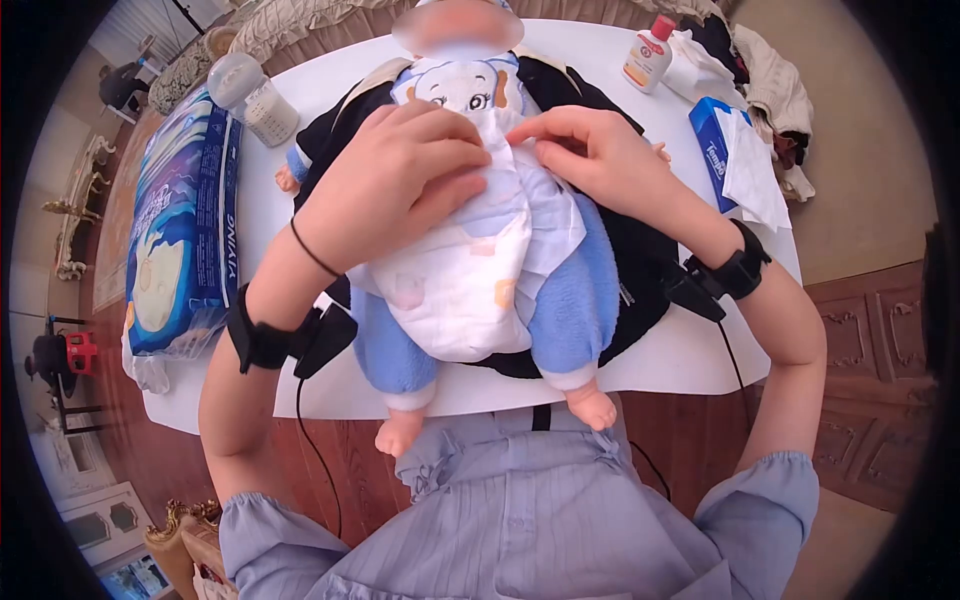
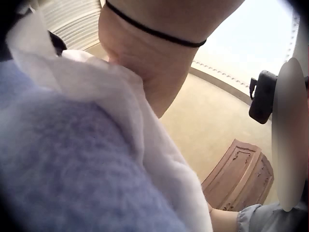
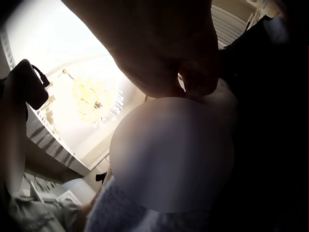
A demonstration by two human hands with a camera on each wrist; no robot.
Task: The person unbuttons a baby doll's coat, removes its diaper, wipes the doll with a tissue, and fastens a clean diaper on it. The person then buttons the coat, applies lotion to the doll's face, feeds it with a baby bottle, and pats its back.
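A doll in blue plush clothes (image 1: 585,300) lies on its back, its feet toward the person. A white patterned diaper (image 1: 465,290) covers its front. My left hand (image 1: 400,175) rests on the diaper's left and upper part, fingers bent and thumb apart from them; its fingertips are hidden in the left wrist view, behind white material (image 2: 164,159). With thumb and forefinger my right hand (image 1: 600,160) pinches the diaper's upper edge on the right. In the dark right wrist view, the fingertips of my right hand (image 3: 186,89) come together over pale material.
Black cloth (image 1: 650,280) lies under the doll on a white table (image 1: 700,370). On the left are a diaper pack (image 1: 185,230) and a bottle (image 1: 270,118). To the right stand a lotion bottle (image 1: 648,58) and a blue tissue pack (image 1: 712,150), near piled clothes (image 1: 775,80).
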